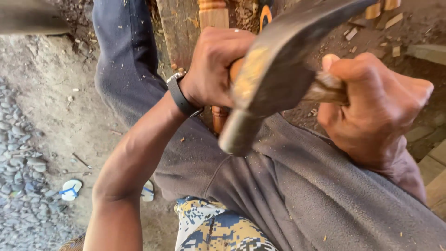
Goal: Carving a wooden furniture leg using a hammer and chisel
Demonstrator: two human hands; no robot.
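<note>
The right hand has its fingers closed tight around the wooden handle of a hatchet. The dark metal blade lies just beside the fingers of the left hand, which are curled around a turned wooden piece below the blade. The grey trousers are under both hands.

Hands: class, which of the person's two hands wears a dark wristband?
The left hand, closed around the turned wooden piece. Its wrist carries the dark band; the right hand, gripping the hatchet handle, is bare-wristed.
</note>
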